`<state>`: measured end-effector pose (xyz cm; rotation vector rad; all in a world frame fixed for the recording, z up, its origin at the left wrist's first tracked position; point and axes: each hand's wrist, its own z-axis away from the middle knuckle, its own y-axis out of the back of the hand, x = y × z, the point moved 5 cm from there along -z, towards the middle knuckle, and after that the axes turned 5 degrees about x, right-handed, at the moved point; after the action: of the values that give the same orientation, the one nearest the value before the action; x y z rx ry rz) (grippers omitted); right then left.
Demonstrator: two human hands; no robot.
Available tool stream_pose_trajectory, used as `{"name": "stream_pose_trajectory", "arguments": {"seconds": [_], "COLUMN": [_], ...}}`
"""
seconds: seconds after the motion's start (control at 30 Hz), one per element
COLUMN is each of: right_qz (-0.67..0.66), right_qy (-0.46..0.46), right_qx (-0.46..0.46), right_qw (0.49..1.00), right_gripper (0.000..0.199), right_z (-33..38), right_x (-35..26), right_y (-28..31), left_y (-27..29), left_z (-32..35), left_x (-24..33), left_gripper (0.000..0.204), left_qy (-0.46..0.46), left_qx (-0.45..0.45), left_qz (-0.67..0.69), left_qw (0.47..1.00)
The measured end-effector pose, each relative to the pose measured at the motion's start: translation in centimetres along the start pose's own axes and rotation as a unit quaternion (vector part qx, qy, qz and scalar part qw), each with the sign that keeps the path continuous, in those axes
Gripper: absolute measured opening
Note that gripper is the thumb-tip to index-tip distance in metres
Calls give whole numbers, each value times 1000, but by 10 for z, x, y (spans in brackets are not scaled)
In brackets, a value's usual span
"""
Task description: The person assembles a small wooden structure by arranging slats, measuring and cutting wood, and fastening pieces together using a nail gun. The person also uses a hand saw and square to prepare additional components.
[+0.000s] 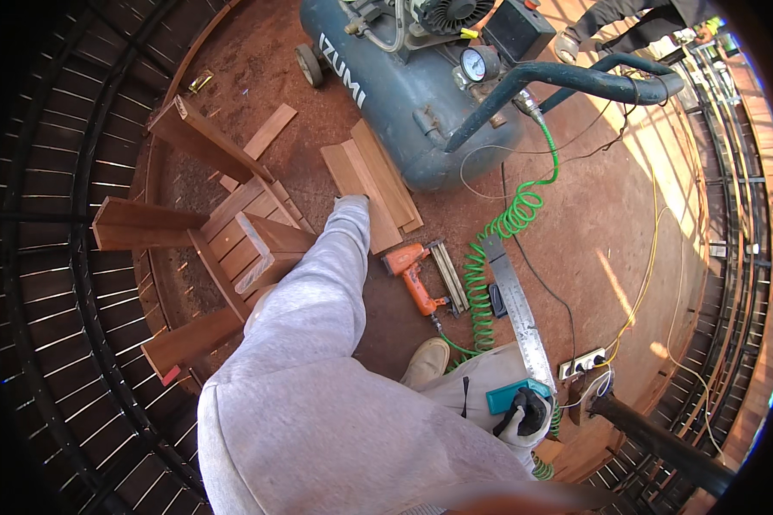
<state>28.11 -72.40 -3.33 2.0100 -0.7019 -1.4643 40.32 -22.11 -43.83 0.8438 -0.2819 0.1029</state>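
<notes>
A try square with a teal stock (504,398) and a long metal blade (521,313) is in my right hand (528,419), gloved in black and white. The fingers are closed around the stock, beside my right thigh. My left arm reaches forward in a grey sleeve (335,257). Just past its cuff, a dark bit of my left hand (352,198) shows at the stacked brown boards (365,184); its fingers are hidden. Left of that arm stands a wooden frame (232,232) with slats and several legs pointing up.
An orange nail gun (415,279) lies on the floor, joined to a coiled green hose (479,300). A blue air compressor (386,103) stands ahead. At right are a power strip (582,364) and yellow cable (640,296). Another person's legs (614,30) show at far right; dark railings curve around.
</notes>
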Motion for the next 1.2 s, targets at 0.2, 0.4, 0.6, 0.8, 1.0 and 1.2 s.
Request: {"name": "stream_pose_trajectory", "arguments": {"seconds": [0.2, 0.4, 0.6, 0.8, 1.0, 1.2], "right_qz": [-7, -9, -97, -20, 148, 219], "right_qy": [-8, -1, -98, -226, -353, -422], "right_qx": [12, 0, -20, -83, -62, -39], "right_qw": [1000, 1000, 990, 970, 922, 879], "right_gripper": [28, 28, 19, 26, 43, 47], "right_z": [-3, -13, -43, -34, -20, -13], "right_x": [0, -7, -33, -16, -55, -96], "right_y": [-4, -8, 3, 31, 124, 257], "left_y": [6, 28, 91, 216, 342, 463], "left_z": [5, 21, 133, 333, 455, 596], "left_x": [18, 29, 10, 17, 57, 232], "left_gripper": [54, 46, 60, 40, 33, 35], "left_qy": [-79, -144, -27, -13, -161, -218], "left_qx": [4, 44, 59, 50, -123, -205], "left_qz": [-94, -159, 185, 343, 574, 469], "left_qw": [992, 976, 981, 938, 794, 831]}}
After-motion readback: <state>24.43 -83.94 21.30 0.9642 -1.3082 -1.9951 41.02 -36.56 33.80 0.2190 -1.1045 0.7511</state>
